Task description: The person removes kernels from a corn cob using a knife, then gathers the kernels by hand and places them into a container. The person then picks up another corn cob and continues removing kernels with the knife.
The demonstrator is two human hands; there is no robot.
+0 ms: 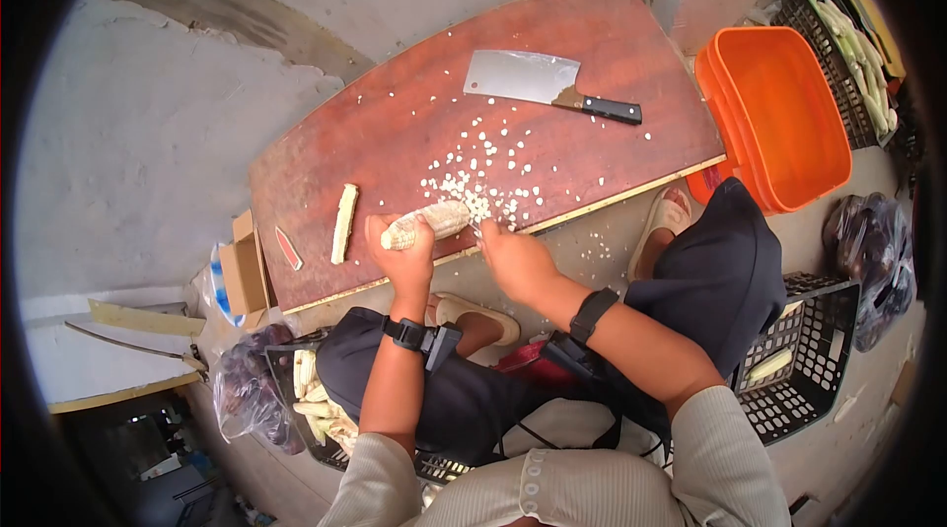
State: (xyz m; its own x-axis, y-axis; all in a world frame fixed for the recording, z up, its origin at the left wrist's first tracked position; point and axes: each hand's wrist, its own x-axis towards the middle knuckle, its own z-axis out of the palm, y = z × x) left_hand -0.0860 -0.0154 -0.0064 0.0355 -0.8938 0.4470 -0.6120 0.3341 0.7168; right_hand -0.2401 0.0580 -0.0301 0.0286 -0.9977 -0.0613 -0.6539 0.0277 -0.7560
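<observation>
An ear of pale corn [426, 225] lies slanted across my left hand [404, 249], whose fingers are wrapped round it over the near edge of the table. My right hand [511, 256] is closed at the ear's far end, beside the kernels; a small bit of something shows at its fingertips, too little to name. Loose white kernels [477, 204] are scattered over the red-brown tabletop [395, 147], thickest just past the ear. A stripped cob piece [344, 223] rests left of my left hand. Farther back, a cleaver [523, 75] lies flat, its black handle pointing right.
A small red-and-white pointed piece [288, 248] lies near the table's left end. An orange bucket [773, 118] stands off the right end, with a crate of corn [856, 64] behind it. Black crates [804, 364] flank my legs; the left one holds corn ears [314, 399].
</observation>
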